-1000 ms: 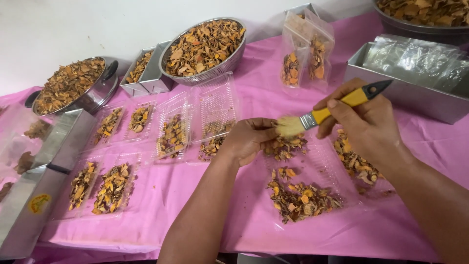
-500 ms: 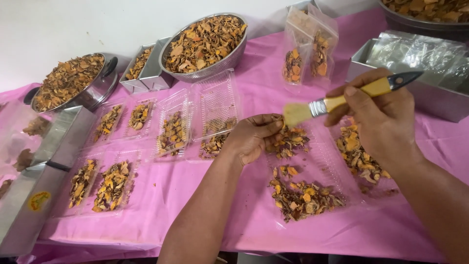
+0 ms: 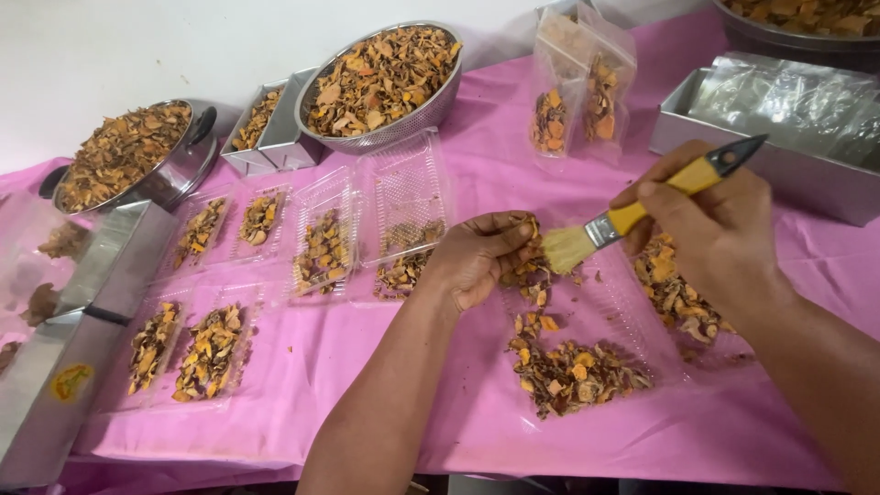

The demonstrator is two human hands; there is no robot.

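My right hand [image 3: 710, 234] grips a yellow-handled brush [image 3: 642, 211] with pale bristles, the bristles pointing left toward my other hand. My left hand [image 3: 477, 257] is curled around a few dried orange-brown pieces [image 3: 527, 261], held just above an open clear plastic tray [image 3: 610, 307] on the pink tablecloth [image 3: 367, 367]. The bristle tip nearly touches the pieces in my left fingers. More dried pieces lie in a heap [image 3: 573, 371] in the tray's near half, and another pile [image 3: 674, 289] sits under my right hand.
Several open clear trays [image 3: 321, 243] with dried pieces lie to the left. A steel colander [image 3: 385, 78] and a pot [image 3: 128, 156], both full of pieces, stand at the back. Two filled clear bags [image 3: 577, 101] stand upright. A steel box [image 3: 779, 137] is at right.
My right hand has swung the brush upward and to the right, then settled with the bristles beside my left fingers. My left hand has shifted slightly right with its pieces.
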